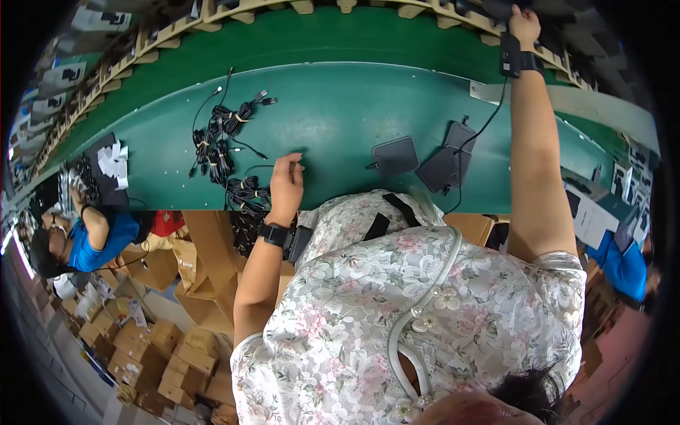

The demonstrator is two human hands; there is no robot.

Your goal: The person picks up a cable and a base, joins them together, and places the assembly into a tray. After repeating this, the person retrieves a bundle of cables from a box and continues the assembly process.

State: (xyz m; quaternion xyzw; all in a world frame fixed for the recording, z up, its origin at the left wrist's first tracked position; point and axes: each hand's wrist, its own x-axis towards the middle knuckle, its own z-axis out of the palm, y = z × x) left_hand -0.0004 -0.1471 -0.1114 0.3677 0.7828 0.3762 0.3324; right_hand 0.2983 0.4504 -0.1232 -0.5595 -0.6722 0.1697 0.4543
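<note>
Floral blouse (354, 319) at six o'clock; banded cables (220, 161) at ten seem done, pads (395, 156) at two pending; left hand (286, 183) (ten), right hand (525, 30) (one): cannot tell if grasping.

Green table (326, 92): cables (232, 119) (banded), black devices (394, 156).

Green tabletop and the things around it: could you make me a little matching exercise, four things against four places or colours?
1. bundled black cables
2. flat dark devices
3. right hand
4. tabletop

A. at the picture's top
B. green
C. on the table, right of the left hand
D. on the table, left of that hand

Pairs: 1-D, 2-C, 3-A, 4-B
</note>
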